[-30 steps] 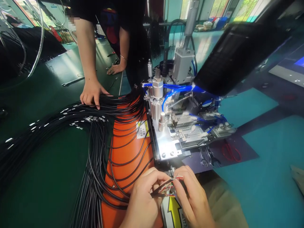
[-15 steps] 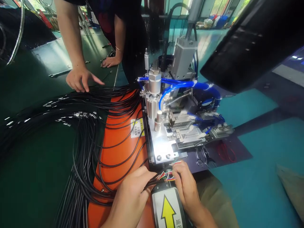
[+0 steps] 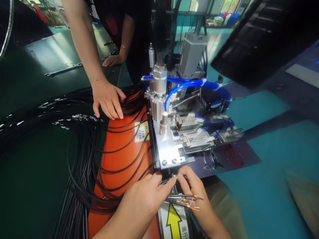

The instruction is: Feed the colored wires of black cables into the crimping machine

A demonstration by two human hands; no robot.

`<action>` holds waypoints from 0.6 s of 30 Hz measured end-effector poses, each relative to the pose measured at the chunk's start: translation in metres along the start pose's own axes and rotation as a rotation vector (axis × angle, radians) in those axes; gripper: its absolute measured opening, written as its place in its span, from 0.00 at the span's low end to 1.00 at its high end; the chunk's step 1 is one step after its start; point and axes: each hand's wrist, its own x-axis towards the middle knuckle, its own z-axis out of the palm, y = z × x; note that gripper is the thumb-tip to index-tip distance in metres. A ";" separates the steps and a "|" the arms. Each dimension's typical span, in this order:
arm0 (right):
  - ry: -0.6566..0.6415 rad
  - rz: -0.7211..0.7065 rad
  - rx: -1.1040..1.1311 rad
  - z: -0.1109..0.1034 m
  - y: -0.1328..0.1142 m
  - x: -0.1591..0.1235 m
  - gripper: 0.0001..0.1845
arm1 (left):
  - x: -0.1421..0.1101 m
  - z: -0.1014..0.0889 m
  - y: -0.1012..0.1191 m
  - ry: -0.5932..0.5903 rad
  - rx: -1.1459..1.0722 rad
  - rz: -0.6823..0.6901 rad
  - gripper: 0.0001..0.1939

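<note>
Near centre, black cables [image 3: 178, 196] are clamped in the left hand [image 3: 146, 196], back upward; wire tips [image 3: 177, 177] are pinched by the curled right hand [image 3: 193, 184]. Beyond, both are bounded by the metal plate [image 3: 165, 154]; rightward, a teal surface [image 3: 264, 189] is spread wide.

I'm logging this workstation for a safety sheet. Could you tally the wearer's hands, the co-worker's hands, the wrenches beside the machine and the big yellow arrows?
Wearer's left hand and right hand: 2
Co-worker's nearer hand and farther hand: 2
Wrenches beside the machine: 2
Big yellow arrow: 1
Total: 7
</note>
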 end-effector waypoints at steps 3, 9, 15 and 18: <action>-0.020 0.071 0.009 -0.001 -0.003 0.000 0.10 | 0.002 0.000 -0.003 -0.016 0.041 0.057 0.21; -0.059 0.095 0.056 -0.002 -0.003 0.002 0.11 | 0.000 0.007 -0.006 -0.082 0.152 0.066 0.21; -0.029 0.088 0.053 -0.002 -0.009 0.002 0.10 | 0.000 0.003 -0.005 -0.184 0.188 0.075 0.23; -0.039 0.113 0.026 -0.004 -0.010 0.004 0.11 | 0.002 0.001 -0.005 -0.205 0.184 0.087 0.24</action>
